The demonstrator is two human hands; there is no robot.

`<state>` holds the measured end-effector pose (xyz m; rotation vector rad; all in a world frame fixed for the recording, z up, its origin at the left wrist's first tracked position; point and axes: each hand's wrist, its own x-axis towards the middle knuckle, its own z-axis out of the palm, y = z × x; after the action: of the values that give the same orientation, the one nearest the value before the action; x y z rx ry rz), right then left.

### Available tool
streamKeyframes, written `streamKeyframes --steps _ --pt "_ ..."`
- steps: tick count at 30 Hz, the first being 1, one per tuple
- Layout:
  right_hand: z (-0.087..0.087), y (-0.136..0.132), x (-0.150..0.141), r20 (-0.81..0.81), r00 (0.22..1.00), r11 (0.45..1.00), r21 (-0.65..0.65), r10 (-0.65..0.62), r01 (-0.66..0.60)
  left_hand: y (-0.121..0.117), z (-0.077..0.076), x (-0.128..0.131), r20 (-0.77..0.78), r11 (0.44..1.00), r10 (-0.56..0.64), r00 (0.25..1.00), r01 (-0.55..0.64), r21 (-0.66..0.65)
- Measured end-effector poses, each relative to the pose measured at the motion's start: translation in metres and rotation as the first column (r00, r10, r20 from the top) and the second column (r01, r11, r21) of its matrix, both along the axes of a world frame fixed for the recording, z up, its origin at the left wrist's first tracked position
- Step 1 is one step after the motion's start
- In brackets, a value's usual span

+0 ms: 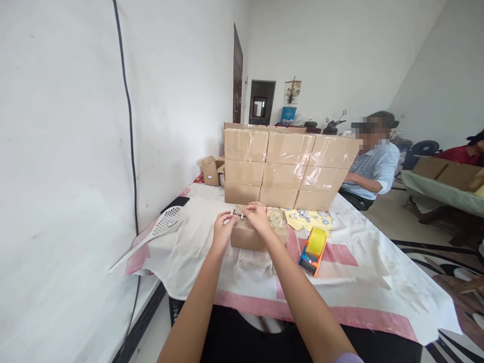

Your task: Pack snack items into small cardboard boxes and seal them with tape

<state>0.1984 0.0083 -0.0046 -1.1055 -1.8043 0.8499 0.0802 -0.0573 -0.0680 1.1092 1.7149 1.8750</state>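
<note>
Cardboard box [247, 240] sits beneath left hand [224, 223] and right hand [258, 216]; fingers [250, 205] bent, grip I cannot tell.

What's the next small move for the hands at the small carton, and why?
Probably bring the left hand and right hand slightly closer: both have fingers bent toward small bits, too tiny to identify, over the carton.

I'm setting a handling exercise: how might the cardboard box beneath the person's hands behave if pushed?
The cardboard box would probably stay stiff, since its front looks flat and its edges straight. The shiny clear film on top may feel slick. Sitting low and broad on creased cloth, it would likely slide or ruck that cloth rather than tip.
</note>
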Motion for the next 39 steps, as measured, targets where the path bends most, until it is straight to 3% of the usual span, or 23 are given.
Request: streamKeyframes --steps 8,24,39 --pt "-0.003 0.000 0.000 0.027 0.997 0.996 0.047 -0.078 0.077 0.006 0.011 0.002 0.031 0.999 -0.012 0.999 0.013 -0.033" --pt "0.000 0.011 -0.003 0.134 0.989 0.998 0.014 -0.066 0.064 0.001 0.014 -0.005 0.086 0.995 -0.065 0.994 0.071 -0.073" --pt "-0.011 0.016 -0.007 0.320 0.943 0.991 0.121 -0.093 0.057 0.016 0.011 -0.005 0.258 0.987 -0.112 0.960 0.137 -0.083"
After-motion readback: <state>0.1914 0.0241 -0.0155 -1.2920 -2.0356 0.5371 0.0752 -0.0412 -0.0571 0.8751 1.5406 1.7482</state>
